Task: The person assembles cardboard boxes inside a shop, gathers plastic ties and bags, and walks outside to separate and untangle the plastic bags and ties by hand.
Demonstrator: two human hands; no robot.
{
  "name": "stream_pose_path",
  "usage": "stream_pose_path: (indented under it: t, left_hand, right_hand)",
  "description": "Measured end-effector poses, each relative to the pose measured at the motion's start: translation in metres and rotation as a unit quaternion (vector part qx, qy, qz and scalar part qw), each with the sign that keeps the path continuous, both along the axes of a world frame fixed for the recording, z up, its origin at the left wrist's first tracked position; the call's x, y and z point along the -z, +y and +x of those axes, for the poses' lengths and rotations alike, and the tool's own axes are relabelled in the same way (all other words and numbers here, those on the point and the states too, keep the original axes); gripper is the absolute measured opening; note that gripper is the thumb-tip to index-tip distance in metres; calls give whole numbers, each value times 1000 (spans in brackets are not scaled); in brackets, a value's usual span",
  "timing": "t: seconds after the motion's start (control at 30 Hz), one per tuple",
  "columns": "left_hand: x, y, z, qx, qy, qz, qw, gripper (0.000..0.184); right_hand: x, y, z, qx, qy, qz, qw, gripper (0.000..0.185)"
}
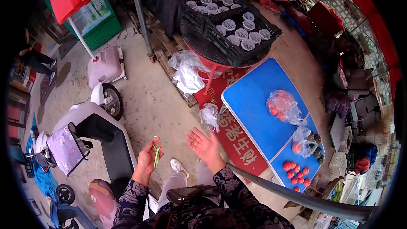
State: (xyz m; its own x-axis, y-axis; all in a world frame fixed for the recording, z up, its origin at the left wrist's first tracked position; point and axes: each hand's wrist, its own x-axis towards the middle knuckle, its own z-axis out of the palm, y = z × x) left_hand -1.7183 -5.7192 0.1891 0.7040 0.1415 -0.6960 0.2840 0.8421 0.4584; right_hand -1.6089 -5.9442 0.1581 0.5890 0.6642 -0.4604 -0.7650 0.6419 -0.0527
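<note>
My left hand is closed on a thin green strip, which hangs down from between thumb and fingers. Palm up and fingers spread, my right hand holds nothing. Both hands are apart, in front of my body, over the concrete ground. To the right of my right hand lies a red mat with pale characters. Beyond it stands a blue folding table bearing a plastic bag of red fruit, a smaller bag, several loose red fruits and dark green ones.
A scooter stands at the left. Black crates with white mesh cups rest on a round table ahead. A metal pole crosses close at the lower right. Another person is at the far left.
</note>
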Motion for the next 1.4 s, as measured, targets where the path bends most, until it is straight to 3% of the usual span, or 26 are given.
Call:
stream_pose_path:
  t: [0.17, 0.33, 0.5, 0.6, 0.7, 0.8, 0.9, 1.0, 1.13, 1.17, 1.2, 1.27, 1.37, 1.4]
  left_hand:
    - [20, 11, 103, -43, -31, 1, 999, 32]
    - [102, 4, 174, -40, -8, -65, 997, 33]
    - [224, 43, 219, 14, -12, -70, 997, 33]
    - [305, 72, 234, 39, -5, -49, 998, 32]
    - [381, 87, 245, 52, 18, -19, 998, 32]
    - [462, 84, 255, 65, 32, -30, 997, 32]
    - [528, 77, 266, 100, 48, -23, 994, 31]
    - [569, 77, 278, 160, 48, 23, 986, 29]
    - [602, 105, 297, 276, 9, 130, 952, 26]
    - [608, 116, 306, 311, 1, 164, 936, 27]
    - [609, 123, 311, 345, -4, 198, 917, 29]
    - [598, 119, 319, 372, 11, 258, 891, 42]
    - [556, 100, 322, 432, -16, 306, 849, 57]
    - [548, 92, 321, 453, -29, 314, 834, 61]
  right_hand:
    - [44, 22, 93, -25, 7, -4, 1000, 64]
    - [111, 53, 178, -80, -31, -69, 994, 64]
    - [275, 73, 220, -213, -147, -237, 937, 61]
    - [403, 61, 214, -371, -178, -429, 804, 56]
    - [552, 11, 211, -599, -420, -505, 458, 70]
    - [574, -4, 221, -562, -378, -656, 332, 96]
    - [625, -11, 241, -449, -500, -707, 221, 110]
    - [648, 8, 251, -466, -444, -748, 159, 112]
    - [709, -18, 289, -461, -404, -708, 350, 72]
    - [736, -36, 301, -457, -477, -649, 377, 49]
    - [694, -27, 308, -485, -393, -575, 528, 41]
    - [606, 8, 307, -455, -291, -508, 670, 46]
    - [561, 32, 304, -287, -346, -446, 774, 43]
    - [555, 47, 302, -265, -389, -476, 743, 44]
